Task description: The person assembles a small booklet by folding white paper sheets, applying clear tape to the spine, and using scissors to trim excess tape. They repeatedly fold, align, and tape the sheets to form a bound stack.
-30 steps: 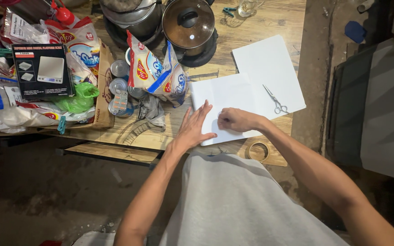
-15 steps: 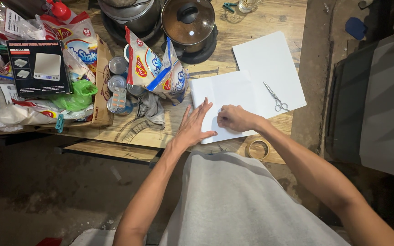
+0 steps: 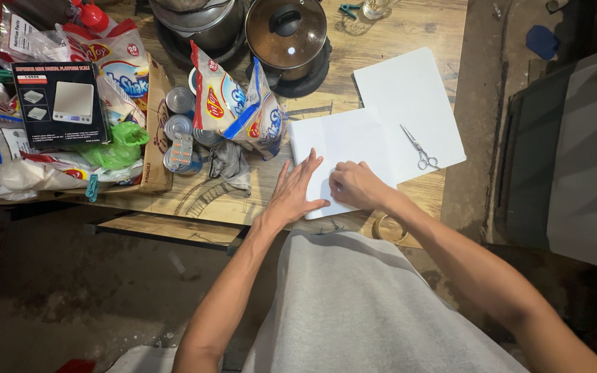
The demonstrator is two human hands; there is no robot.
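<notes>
A folded white sheet of paper (image 3: pixel 340 141) lies on the wooden table (image 3: pixel 388 41) near its front edge. My left hand (image 3: pixel 295 193) lies flat on the sheet's left part, fingers spread and pointing away from me. My right hand (image 3: pixel 352 185) is curled, its fingertips pressing on the sheet just right of the left hand. A second white sheet (image 3: pixel 409 103) lies behind and to the right, partly under the first. Small silver scissors (image 3: pixel 417 148) rest on that sheet, apart from both hands.
Snack bags (image 3: pixel 233 107), tins (image 3: pixel 179 114), a black box (image 3: pixel 60 103) and plastic bags crowd the table's left. A lidded pot (image 3: pixel 286 34) stands at the back. A tape roll (image 3: pixel 390 226) lies at the front edge by my right forearm.
My right hand has slid a little toward me along the sheet. The left hand stays flat in place. The view shifted slightly.
</notes>
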